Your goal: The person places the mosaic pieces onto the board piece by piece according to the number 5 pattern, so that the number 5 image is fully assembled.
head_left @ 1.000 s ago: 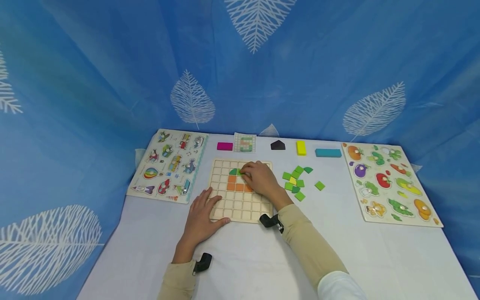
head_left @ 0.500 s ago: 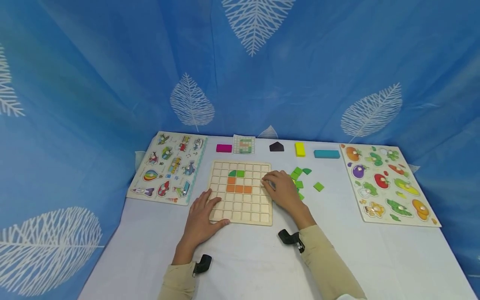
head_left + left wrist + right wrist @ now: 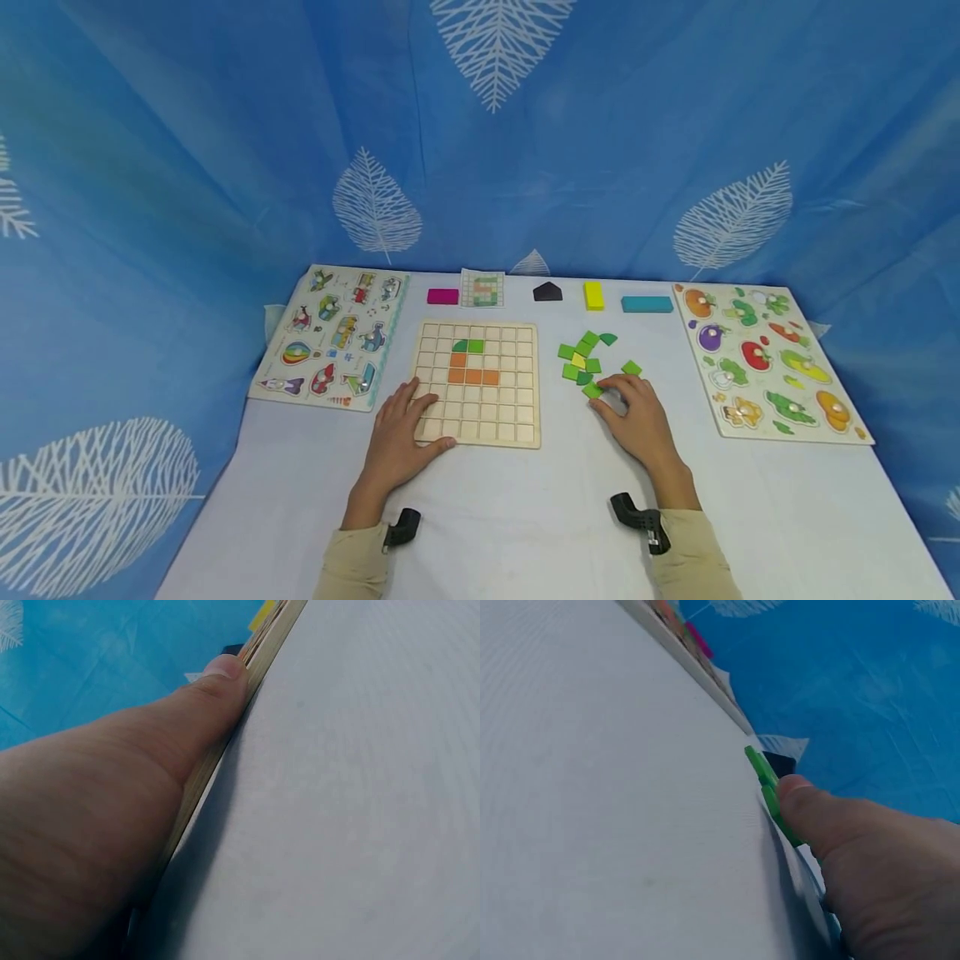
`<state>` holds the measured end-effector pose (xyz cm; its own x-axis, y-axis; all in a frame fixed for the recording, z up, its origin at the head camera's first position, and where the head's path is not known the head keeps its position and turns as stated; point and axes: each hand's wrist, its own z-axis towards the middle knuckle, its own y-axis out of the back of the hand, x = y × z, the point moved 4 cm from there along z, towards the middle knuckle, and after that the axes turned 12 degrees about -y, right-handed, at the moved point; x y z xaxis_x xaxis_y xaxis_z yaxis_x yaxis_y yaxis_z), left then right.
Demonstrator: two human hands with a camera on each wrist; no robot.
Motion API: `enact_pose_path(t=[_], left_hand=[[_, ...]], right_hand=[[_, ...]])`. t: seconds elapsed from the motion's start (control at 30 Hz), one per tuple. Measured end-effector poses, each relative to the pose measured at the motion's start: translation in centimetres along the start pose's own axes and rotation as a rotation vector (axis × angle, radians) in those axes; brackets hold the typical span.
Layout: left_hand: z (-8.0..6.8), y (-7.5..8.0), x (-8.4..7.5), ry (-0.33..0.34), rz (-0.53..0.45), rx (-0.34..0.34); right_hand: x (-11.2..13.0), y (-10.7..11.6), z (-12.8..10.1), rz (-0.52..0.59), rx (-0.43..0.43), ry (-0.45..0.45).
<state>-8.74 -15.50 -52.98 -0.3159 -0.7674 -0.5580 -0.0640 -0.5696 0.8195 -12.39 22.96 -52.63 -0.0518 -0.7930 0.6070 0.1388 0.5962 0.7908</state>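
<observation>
The wooden grid board [image 3: 480,432] lies on the table, holding a dark green quarter-round tile [image 3: 461,345], a light green square tile [image 3: 476,346] and several orange tiles [image 3: 472,377]. My left hand [image 3: 397,442] rests at its lower left corner with spread fingers. In the left wrist view the thumb [image 3: 217,682] lies along the board's edge [image 3: 262,664]. To the right of the board, my right hand [image 3: 637,421] pinches a green square tile [image 3: 592,390] between thumb and fingers. Beside it sits a loose group of green tiles [image 3: 588,339] around a yellow tile [image 3: 578,361].
A pattern card [image 3: 482,289] lies behind the board, in a row with magenta [image 3: 442,296], black [image 3: 547,292], yellow [image 3: 593,296] and teal [image 3: 647,304] blocks. A vehicle puzzle [image 3: 330,337] stands left, a vegetable puzzle [image 3: 772,362] right. A blue curtain [image 3: 600,167] hangs behind.
My right hand has let go of the light green square on the board and moved right to the loose tiles, taking hold of one. The left hand stays in place.
</observation>
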Motion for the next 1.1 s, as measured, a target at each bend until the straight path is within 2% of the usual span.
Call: enact_pose_path(t=[0.13, 0.43, 0.6, 0.83, 1.1], left_hand=[[-0.1, -0.2, 0.0, 0.001, -0.002, 0.003], [-0.1, -0.4, 0.0, 0.000, 0.002, 0.004], [0.0, -0.3, -0.1, 0.005, 0.004, 0.003], [-0.1, 0.0, 0.1, 0.008, 0.007, -0.002], [-0.1, -0.4, 0.2, -0.002, 0.000, -0.017]], right_hand=[[-0.3, -0.1, -0.3, -0.012, 0.022, 0.006], [-0.4, -0.3, -0.3, -0.017, -0.015, -0.012], [0.6, -0.3, 0.3, 0.021, -0.040, 0.027], [4.9, -1.1, 2.7, 0.039, 0.022, 0.136], [11.1, -4.3, 5.9, -0.002, 0.126, 0.304]])
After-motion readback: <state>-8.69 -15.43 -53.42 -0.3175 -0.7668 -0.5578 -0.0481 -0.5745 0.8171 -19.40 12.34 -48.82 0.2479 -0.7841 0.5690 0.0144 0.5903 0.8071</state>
